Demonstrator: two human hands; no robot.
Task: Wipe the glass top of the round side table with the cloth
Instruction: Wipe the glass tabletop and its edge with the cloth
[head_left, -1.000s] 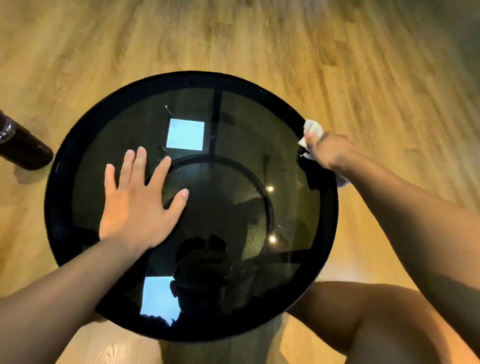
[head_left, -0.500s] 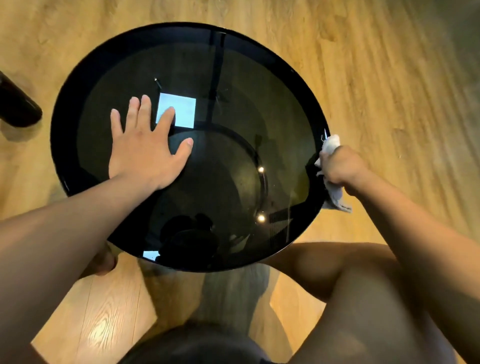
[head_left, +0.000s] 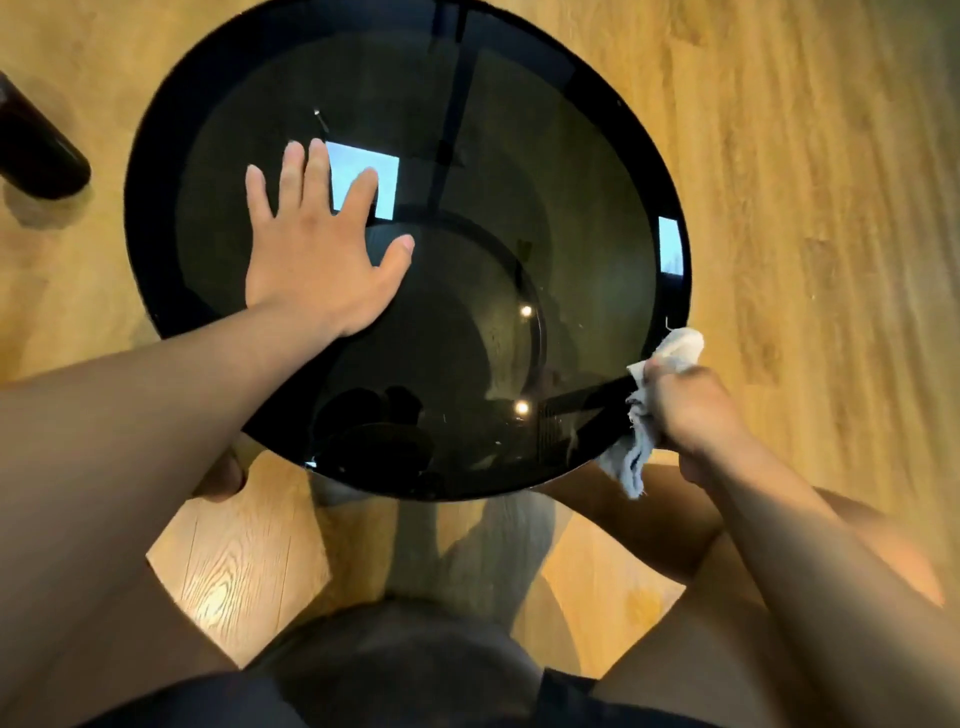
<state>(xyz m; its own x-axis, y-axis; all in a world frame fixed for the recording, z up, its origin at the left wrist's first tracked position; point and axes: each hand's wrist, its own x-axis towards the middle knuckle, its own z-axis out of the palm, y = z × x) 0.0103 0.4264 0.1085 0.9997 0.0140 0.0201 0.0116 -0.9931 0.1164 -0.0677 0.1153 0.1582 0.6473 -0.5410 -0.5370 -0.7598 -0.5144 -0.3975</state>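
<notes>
The round side table (head_left: 156, 249) has a dark smoked-glass top with a black rim and fills the upper middle of the view. My left hand (head_left: 317, 249) lies flat on the glass left of centre, fingers spread. My right hand (head_left: 691, 405) is closed around a crumpled white cloth (head_left: 636, 457) at the table's near-right rim. The cloth presses against the rim's edge, with a corner sticking up above my fist and a tail hanging below it.
A dark cylindrical bottle (head_left: 36, 156) lies on the wooden floor (head_left: 805, 208) to the left of the table. My bare knees and dark shorts are close under the table's near edge. Open floor surrounds the table on the right.
My right hand with the cloth has slid along the rim from the far right toward the near right. The view has tilted down and the left hand stays flat on the glass.
</notes>
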